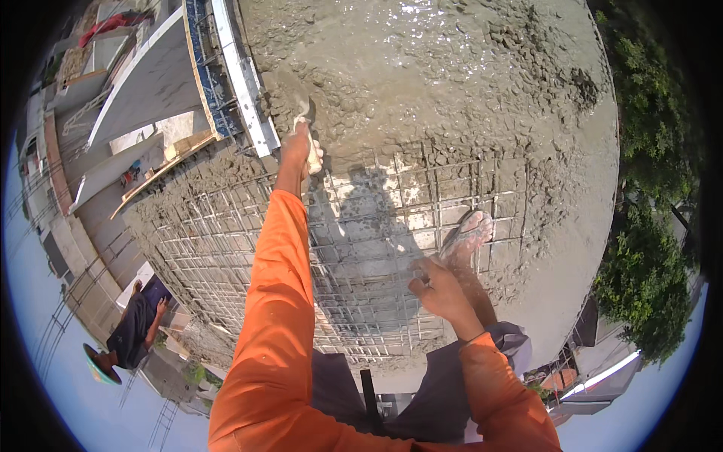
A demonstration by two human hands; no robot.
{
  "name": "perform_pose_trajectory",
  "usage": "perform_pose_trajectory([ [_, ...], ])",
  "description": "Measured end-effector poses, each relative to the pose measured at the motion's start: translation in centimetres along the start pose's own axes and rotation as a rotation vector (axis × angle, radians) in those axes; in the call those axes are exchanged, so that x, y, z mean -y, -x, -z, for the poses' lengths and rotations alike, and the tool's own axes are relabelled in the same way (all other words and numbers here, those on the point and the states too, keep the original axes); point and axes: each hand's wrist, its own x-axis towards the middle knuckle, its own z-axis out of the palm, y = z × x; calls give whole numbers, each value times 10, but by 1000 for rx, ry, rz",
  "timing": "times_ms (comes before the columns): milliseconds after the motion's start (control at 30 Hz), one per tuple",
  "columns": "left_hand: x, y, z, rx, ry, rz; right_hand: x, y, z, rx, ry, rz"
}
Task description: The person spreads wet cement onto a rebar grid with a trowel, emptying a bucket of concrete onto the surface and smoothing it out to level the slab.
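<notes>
My left hand point(301, 151) is closed round the pale handle of a trowel point(303, 108), whose blade is partly sunk in and smeared with wet concrete. It works beside the end of a white metal straightedge-like bar point(245, 83). My right hand point(440, 290) hangs in front of my right leg, fingers loosely bent and apart, with nothing visible in it. Below both hands lies a grid of steel reinforcing bars point(376, 256), partly covered by grey wet concrete point(422, 90). My bare, mud-coated right foot point(473, 232) stands on the grid.
Concrete lumps point(520, 53) rise at the far right. A blue-edged form point(202, 60) and a wooden board point(166, 169) border the slab at left. Another person in a hat point(132, 331) is beyond the left edge. Trees point(651, 151) stand past the right edge.
</notes>
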Motion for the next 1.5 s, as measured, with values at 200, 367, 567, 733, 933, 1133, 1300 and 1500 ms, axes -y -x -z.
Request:
perform_pose_trajectory([
  [200,112,2,-145,219,-437,-587,3,-1,17,37,-6,19],
  [367,116,45,-202,363,-522,-500,-12,-1,37,-115,-32,146],
  [567,-13,67,-269,330,-284,-224,-20,10,65,-151,-140,168],
  [733,-32,46,-397,274,-250,-246,-29,8,99,-148,-208,190],
  [933,32,102,-464,482,-753,-457,-51,4,105,-272,-273,235],
  [1133,20,128,-479,602,-1112,-509,-51,3,115,-250,-304,189],
  [1300,-37,154,-529,359,-1342,-1046,-52,8,138,-255,-428,153],
  [1500,-4,143,-580,149,-1452,-1038,-54,15,166,-205,-497,151],
])
